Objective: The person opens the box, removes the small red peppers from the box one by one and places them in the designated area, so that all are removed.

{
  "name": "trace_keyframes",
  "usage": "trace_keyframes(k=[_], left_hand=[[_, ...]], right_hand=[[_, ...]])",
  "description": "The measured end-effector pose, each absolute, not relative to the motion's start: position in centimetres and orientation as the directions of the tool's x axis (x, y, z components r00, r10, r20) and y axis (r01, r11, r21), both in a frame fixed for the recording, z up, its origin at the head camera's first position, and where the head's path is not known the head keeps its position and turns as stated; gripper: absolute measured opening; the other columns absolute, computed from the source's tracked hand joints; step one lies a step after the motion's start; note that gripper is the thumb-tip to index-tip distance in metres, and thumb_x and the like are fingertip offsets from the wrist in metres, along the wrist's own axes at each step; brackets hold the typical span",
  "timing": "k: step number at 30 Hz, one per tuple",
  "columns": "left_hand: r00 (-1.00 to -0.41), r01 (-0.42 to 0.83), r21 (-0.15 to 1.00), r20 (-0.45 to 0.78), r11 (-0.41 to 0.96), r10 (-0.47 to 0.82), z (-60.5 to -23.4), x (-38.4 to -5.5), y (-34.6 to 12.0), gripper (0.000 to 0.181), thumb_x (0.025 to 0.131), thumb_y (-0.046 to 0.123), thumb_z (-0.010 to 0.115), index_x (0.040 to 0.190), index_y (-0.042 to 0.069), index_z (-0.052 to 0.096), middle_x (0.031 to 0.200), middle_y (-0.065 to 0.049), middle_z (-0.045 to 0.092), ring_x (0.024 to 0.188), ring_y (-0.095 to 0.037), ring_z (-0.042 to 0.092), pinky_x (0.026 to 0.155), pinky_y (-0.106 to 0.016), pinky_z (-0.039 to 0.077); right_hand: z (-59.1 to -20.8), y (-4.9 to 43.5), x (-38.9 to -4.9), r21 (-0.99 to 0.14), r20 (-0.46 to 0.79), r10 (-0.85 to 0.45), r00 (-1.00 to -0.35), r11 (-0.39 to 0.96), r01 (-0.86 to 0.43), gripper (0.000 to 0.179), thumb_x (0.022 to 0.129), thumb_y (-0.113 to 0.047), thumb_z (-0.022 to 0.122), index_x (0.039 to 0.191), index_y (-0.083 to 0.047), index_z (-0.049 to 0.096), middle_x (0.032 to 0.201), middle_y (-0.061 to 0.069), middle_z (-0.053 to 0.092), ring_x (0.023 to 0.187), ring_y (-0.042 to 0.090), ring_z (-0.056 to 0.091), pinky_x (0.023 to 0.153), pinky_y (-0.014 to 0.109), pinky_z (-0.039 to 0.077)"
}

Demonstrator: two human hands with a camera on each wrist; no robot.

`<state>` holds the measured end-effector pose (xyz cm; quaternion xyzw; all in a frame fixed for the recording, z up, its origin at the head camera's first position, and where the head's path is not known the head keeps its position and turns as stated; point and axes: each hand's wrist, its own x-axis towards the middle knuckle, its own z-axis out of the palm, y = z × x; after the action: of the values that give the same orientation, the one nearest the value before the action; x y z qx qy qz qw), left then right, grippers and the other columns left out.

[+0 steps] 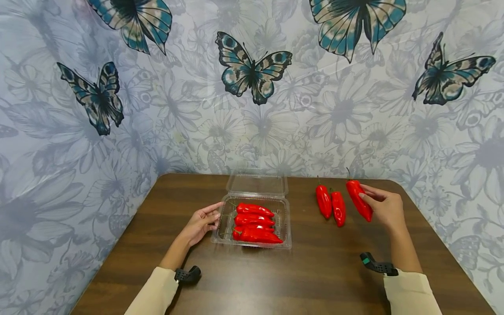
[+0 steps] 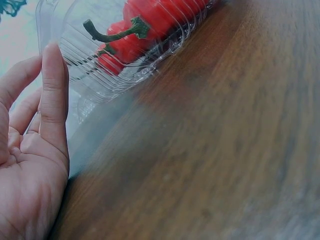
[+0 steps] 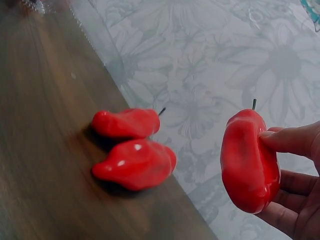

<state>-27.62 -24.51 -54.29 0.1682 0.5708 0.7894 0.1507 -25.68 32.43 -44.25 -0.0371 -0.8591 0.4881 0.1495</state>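
My left hand [image 1: 201,225] holds the left edge of a clear plastic clamshell box [image 1: 286,221], thumb and fingertips at its rim. Inside the box, several glossy red peppers [image 1: 257,236] lie side by side. One green stem [image 2: 117,35] shows through the box wall in the left wrist view. Over at the right, my right hand [image 1: 386,208] pinches a red pepper [image 3: 247,162] between thumb and fingers, its stem pointing up. Two more red peppers, one [image 1: 323,201] beside the other [image 1: 338,208], lie on the table just left of that hand.
The box's hinged lid [image 1: 257,183] stands raised at the back, towards the wall. Under everything is a brown wooden table [image 1: 252,284]. A patterned wall covering with butterflies [image 1: 253,70] rises behind the table's far edge.
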Motion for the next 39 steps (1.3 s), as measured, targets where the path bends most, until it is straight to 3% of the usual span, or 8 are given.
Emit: trace_keyframes(k=[5, 21, 24, 31, 39], left_hand=[[-0.902, -0.058, 0.952, 0.079, -0.301, 0.424, -54.1, -27.5, -24.6, 0.053, 0.103, -0.005, 0.049, 0.153, -0.009, 0.033, 0.095, 0.001, 0.063, 0.073, -0.008, 0.062, 0.065, -0.019, 0.058], [-0.904, -0.055, 0.957, 0.073, -0.285, 0.421, -54.1, -27.6, -24.7, 0.051, 0.104, -0.006, 0.048, 0.153, -0.009, 0.034, 0.094, 0.002, 0.063, 0.072, -0.007, 0.061, 0.064, -0.019, 0.058], [-0.905, -0.053, 0.955, 0.077, -0.290, 0.419, -54.3, -27.7, -24.6, 0.051, 0.104, -0.006, 0.049, 0.153, -0.009, 0.034, 0.094, 0.002, 0.062, 0.071, -0.006, 0.061, 0.064, -0.019, 0.058], [-0.903, -0.051, 0.951, 0.086, -0.304, 0.420, -54.5, -27.6, -24.6, 0.052, 0.103, -0.006, 0.048, 0.153, -0.010, 0.032, 0.094, 0.002, 0.062, 0.072, -0.006, 0.062, 0.064, -0.019, 0.058], [-0.906, -0.052, 0.954, 0.079, -0.294, 0.416, -54.2, -27.6, -24.5, 0.051, 0.104, -0.006, 0.048, 0.153, -0.008, 0.035, 0.094, 0.001, 0.062, 0.072, -0.006, 0.062, 0.064, -0.019, 0.058]], right_hand=[[-45.1, 33.0, -25.8, -0.838, 0.190, 0.221, -0.957, 0.544, -0.041, 0.045, 0.097, -0.028, 0.072, 0.133, -0.002, 0.066, 0.110, 0.018, 0.073, 0.077, -0.011, 0.060, 0.065, 0.014, 0.056], [-47.9, 34.5, -26.3, -0.801, 0.128, 0.239, -0.963, 0.597, 0.041, 0.043, 0.096, -0.028, 0.072, 0.131, -0.003, 0.067, 0.111, 0.026, 0.071, 0.072, -0.009, 0.058, 0.061, 0.017, 0.056], [-48.3, 34.6, -26.4, -0.791, 0.112, 0.235, -0.965, 0.609, 0.057, 0.043, 0.096, -0.028, 0.072, 0.131, -0.003, 0.068, 0.111, 0.026, 0.072, 0.076, -0.001, 0.062, 0.061, 0.019, 0.056], [-49.1, 34.9, -26.5, -0.761, 0.098, 0.246, -0.964, 0.643, 0.086, 0.040, 0.096, -0.029, 0.072, 0.129, -0.006, 0.069, 0.109, 0.023, 0.073, 0.104, 0.038, 0.064, 0.061, 0.016, 0.052], [-49.6, 35.0, -26.8, -0.762, 0.093, 0.271, -0.958, 0.639, 0.106, 0.039, 0.095, -0.028, 0.072, 0.127, -0.006, 0.070, 0.105, 0.020, 0.075, 0.113, 0.044, 0.060, 0.062, 0.011, 0.047]])
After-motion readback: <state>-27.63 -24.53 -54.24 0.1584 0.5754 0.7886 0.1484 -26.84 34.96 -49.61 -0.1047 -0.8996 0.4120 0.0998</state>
